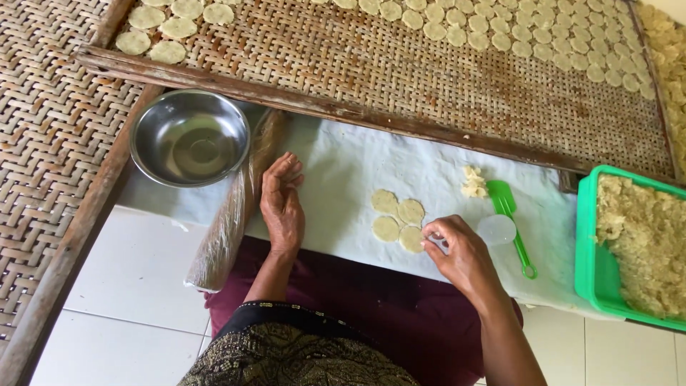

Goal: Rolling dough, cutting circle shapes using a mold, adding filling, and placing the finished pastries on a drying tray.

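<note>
On a white sheet (343,171) spread over floor tiles beside woven drying trays (443,86), the left hand (282,204) lies flat with loose fingers, steadying it, while the right hand (457,250) pinches a dough disc (412,239) at the four-disc cluster's edge.

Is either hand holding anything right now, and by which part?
Right hand pinches the edge of a dough disc; left hand lies flat on the white sheet, holding nothing.

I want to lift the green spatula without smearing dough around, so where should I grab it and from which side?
Take the green spatula by its thin handle near the looped end, closest to the person, coming from the right. The blade end points away, toward the small dough lump, and the right hand and a clear round lid crowd its left side. Pinching the narrow handle across its width with the fingers probably works best.
</note>
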